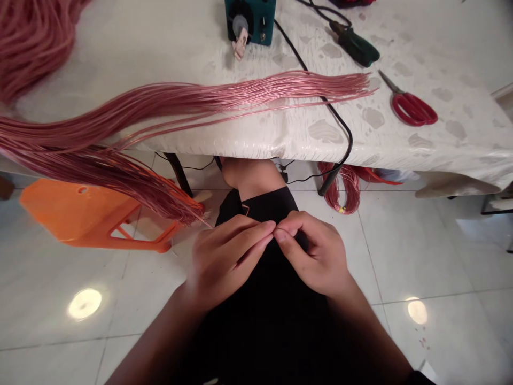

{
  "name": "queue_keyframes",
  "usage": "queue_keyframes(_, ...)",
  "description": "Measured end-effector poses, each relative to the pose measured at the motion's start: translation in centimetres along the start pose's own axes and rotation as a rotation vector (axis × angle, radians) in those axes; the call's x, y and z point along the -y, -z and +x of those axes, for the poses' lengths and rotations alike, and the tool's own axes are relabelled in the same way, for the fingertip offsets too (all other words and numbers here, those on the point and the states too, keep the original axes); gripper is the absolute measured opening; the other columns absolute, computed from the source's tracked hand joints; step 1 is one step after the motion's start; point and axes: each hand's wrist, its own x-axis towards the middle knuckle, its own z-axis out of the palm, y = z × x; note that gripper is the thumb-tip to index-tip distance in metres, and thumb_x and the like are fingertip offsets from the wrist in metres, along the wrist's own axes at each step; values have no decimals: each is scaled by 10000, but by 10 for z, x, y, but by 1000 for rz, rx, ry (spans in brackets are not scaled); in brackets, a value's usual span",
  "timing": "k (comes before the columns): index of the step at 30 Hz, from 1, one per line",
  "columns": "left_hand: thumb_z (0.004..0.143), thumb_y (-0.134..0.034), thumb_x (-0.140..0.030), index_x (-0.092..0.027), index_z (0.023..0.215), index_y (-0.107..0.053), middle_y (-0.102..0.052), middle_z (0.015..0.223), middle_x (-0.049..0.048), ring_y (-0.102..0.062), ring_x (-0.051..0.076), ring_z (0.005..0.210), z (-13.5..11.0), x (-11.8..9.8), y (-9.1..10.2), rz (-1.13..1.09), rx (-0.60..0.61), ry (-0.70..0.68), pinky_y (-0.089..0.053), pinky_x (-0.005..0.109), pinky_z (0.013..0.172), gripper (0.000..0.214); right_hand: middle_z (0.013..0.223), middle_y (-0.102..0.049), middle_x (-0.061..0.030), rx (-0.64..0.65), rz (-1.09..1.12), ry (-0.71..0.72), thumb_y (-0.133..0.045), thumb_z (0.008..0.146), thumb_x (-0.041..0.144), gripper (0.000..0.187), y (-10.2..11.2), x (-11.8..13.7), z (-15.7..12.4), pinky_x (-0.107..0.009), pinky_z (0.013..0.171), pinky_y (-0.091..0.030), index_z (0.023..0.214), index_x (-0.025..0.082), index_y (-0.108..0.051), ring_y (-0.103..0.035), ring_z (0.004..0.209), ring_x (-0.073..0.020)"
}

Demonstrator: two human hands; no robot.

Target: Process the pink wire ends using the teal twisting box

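Note:
Over my lap, my left hand (234,248) is closed in a pinch, its fingertips meeting those of my right hand (312,248). A thin pink strand (206,222) runs into the left hand from the left, and a small bent piece of similar colour (246,209) sticks out above its fingers. My right thumb and forefinger are pressed together; whatever lies between them is too small to make out. A long bundle of shiny pink strands (248,93) lies along the table's front edge, and another part of it (132,182) hangs over the edge at left.
Scissors with red handles (414,108), a green-handled tool (355,44) and a green box with a knob and clip (250,21) lie on the covered table (449,128). A black cable loops over its edge. Below are an orange stool (72,214) and a pink coil (347,192).

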Motion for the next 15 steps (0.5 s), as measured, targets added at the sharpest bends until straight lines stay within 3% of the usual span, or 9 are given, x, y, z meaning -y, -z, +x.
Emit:
queue_keyframes(6, 852, -745, -60, -186, 956, -709, -741, 862, -20, -693, 98, 745, 1, -3, 1, 28, -38, 49, -566, 218, 700, 167, 669, -584, 42, -12, -28, 29, -612, 918, 151, 98, 0, 0, 0, -222, 538, -456, 839, 209, -609, -544, 591, -93)
queue_keyframes(15, 887, -690, -68, -208, 949, -693, -731, 856, -7, -684, 114, 738, 4, -1, 5, -2, 36, 40, -555, 234, 663, 153, 661, -581, 46, -13, -24, 36, -618, 909, 149, 100, 0, 0, 0, -217, 529, -455, 832, 212, -609, -530, 577, -88)
